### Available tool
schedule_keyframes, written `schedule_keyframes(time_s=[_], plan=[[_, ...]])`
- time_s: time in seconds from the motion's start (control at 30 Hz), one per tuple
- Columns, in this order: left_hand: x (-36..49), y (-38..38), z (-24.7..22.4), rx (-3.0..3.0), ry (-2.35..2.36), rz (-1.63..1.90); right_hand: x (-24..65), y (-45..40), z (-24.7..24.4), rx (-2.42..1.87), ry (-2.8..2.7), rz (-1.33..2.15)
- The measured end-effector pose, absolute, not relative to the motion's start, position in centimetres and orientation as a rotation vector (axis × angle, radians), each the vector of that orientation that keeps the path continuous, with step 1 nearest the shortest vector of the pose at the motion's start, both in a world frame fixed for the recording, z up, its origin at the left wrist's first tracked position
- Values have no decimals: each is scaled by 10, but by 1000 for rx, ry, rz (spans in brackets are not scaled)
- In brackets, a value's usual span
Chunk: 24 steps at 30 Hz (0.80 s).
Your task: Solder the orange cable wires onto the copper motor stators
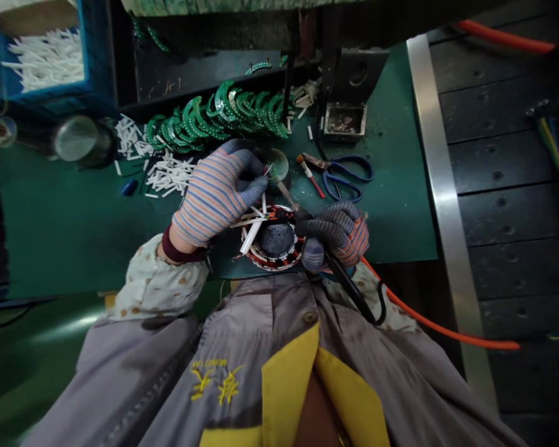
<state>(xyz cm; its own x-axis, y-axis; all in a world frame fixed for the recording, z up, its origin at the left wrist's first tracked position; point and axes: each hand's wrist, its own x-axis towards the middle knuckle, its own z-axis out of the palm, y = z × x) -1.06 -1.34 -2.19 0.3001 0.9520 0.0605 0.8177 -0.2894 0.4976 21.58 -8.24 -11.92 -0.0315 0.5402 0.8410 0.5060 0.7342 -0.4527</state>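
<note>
My left hand (218, 192), in a striped knit glove with dark fingertips, pinches a thin white sliver above a round wound motor stator (272, 261). Several white insulating strips stick out of the stator's slots around its dark centre. My right hand (338, 233), in a similar glove, grips a dark-handled tool (307, 214) whose slim shaft points up toward my left fingers. A black cord (349, 285) runs down from that hand. A small round green dish (279, 164) lies just beyond my left fingertips.
The green work mat (60, 211) holds loose white strips (170, 175), a heap of green curved parts (214, 117), blue-handled scissors (347, 177), a small red-handled tool (313, 181) and a metal tray (345, 121). A blue bin of white strips (41, 62) stands top left. An orange cable (423, 313) crosses at right.
</note>
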Motion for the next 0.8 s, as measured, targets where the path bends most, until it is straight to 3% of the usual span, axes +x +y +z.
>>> schedule_keyframes(time_s=[0.43,0.6,0.8], plan=[[-5,-19,-28,2284,1653,495,214,-81,-120,-860,-1627,23],[-5,-19,-33,2336,1628,519,201,-65,-109,-1182,-1713,-45],[-9,-17,-37,2310,1585,493,187,-40,-95,-1392,-1852,119]])
